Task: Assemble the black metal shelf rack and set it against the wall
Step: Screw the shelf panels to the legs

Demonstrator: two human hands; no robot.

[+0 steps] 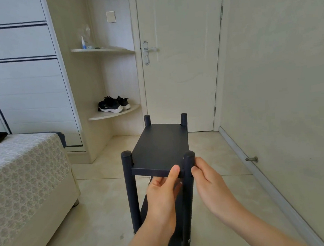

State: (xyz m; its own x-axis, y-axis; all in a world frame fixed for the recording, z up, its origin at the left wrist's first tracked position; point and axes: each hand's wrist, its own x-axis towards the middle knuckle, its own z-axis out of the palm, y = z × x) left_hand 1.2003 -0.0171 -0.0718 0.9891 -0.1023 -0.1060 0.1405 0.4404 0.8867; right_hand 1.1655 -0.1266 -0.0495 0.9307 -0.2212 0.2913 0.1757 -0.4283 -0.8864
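With the rack (pixel 159 148) running lengthwise away, the left hand (pixel 162 190) pinches the shelf edge (pixel 151 171) and the right hand (pixel 210 181) grips the post (pixel 188 159) nearest the wall (pixel 279 74).

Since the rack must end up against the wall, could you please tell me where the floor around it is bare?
Bare tile floor runs between the rack and the right wall, broken by a door stopper. More lies between rack and door. The bed narrows the left side; left hand and right hand crowd the near right post.
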